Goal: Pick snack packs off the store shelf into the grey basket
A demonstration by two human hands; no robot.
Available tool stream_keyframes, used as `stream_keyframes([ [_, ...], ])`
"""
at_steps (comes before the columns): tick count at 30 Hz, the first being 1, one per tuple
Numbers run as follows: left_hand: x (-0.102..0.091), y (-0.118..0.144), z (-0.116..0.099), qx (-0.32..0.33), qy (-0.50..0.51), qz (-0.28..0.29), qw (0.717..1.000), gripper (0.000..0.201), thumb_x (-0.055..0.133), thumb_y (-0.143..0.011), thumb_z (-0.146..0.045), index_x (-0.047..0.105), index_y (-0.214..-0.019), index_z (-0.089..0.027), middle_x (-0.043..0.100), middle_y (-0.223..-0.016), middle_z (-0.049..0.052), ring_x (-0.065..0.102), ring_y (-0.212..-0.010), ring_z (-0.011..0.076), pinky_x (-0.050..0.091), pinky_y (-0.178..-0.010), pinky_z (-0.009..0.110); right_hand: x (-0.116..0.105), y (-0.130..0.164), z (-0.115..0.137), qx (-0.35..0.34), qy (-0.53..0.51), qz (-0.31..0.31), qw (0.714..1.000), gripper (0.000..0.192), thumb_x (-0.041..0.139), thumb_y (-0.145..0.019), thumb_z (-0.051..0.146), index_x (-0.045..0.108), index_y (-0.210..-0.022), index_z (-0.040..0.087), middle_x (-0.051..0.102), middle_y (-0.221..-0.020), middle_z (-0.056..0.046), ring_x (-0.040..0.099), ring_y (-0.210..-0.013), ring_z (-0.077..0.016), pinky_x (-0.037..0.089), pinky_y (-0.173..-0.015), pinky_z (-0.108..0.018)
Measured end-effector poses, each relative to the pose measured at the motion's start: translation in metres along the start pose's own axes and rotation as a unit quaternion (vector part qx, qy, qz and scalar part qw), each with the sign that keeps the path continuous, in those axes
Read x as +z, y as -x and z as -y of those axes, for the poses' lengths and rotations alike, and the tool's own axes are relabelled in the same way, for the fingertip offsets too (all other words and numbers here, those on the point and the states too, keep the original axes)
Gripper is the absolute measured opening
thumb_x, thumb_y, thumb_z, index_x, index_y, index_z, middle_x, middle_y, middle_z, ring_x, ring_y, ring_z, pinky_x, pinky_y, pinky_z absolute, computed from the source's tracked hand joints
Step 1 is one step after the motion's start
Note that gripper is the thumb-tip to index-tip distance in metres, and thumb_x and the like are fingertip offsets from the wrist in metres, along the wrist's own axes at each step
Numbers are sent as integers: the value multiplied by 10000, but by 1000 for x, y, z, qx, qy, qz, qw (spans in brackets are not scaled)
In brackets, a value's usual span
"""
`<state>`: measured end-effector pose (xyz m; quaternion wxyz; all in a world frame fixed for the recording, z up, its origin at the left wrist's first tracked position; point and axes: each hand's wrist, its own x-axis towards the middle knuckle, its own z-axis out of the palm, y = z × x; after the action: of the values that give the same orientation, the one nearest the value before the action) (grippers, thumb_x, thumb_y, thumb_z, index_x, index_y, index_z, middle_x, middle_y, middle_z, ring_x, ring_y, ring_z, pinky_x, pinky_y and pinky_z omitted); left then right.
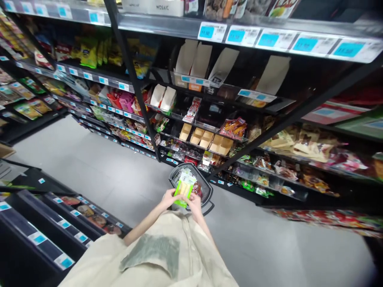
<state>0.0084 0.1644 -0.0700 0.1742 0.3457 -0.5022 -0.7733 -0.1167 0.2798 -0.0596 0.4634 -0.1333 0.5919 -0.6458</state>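
Green-edged snack packet [184,190]: clamped between left hand [169,198] and right hand [194,203], held just above the near rim of the dark shopping basket [206,190] on the grey floor [119,175]. Risk, judged: the slick wrapper may slide from the fingertips and land outside the rim, beside the lower shelves [233,175].

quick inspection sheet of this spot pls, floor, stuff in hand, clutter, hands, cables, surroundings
surface: grey shop floor, smooth, no spills seen
job's things: green and yellow packet held over a dark basket that stands on the floor with other goods in it
clutter: nothing seen loose on the floor
grippers: left hand and right hand both grip the packet at its lower end
cables: nothing seen
surroundings: black shelves of packaged snacks with blue price tags ahead; several brown display boxes look empty; lower rack on the left; pale apron at bottom
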Motion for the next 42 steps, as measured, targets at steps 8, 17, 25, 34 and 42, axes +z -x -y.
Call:
stream_keyframes([
  [8, -3, 17, -29, -8, 245, 30, 969, 323, 834, -728, -368, 632, -842, -142, 571, -771, 34, 514, -659, 124, 462, -687, 281, 1, 9, -2, 74, -72, -11, 995, 565, 861, -687, 599, 750, -1033, 167, 789, -997, -115, 740, -752, -190, 552, -657, -266],
  [17, -26, 7, -48, 5, 437, -7, 900, 145, 709, -766, -141, 607, -867, -167, 567, -768, 12, 526, -665, 108, 442, -674, 247, 7, 2, -8, 113, -46, -31, 992, 572, 874, -641, 609, 748, -998, 181, 789, -969, -98, 728, -726, -176, 545, -646, -262],
  [25, -81, -25, -32, -8, 119, -84, 989, 514, 942, -577, -401, 746, -951, -107, 757, -948, 99, 671, -883, 227, 497, -810, 314, 71, -28, -3, 99, 2, 62, 993, 535, 898, -680, 518, 746, -1069, 185, 775, -1010, -93, 735, -778, -205, 566, -703, -295],
  [34, -185, -42, -53, -13, -9, -62, 998, 598, 867, -586, -578, 757, -927, -99, 760, -894, 110, 668, -810, 237, 510, -767, 325, 183, -84, -32, 81, 37, 55, 994, 510, 907, -639, 493, 774, -1005, 163, 771, -964, -72, 658, -683, -177, 533, -612, -294],
  [42, -275, -14, -25, -103, -79, -82, 988, 502, 731, -668, -614, 750, -888, -163, 741, -813, 69, 634, -728, 212, 481, -756, 317, 228, -115, -79, 165, 13, 20, 986, 497, 911, -530, 411, 733, -923, 164, 766, -973, -96, 667, -714, -180, 535, -653, -304],
])
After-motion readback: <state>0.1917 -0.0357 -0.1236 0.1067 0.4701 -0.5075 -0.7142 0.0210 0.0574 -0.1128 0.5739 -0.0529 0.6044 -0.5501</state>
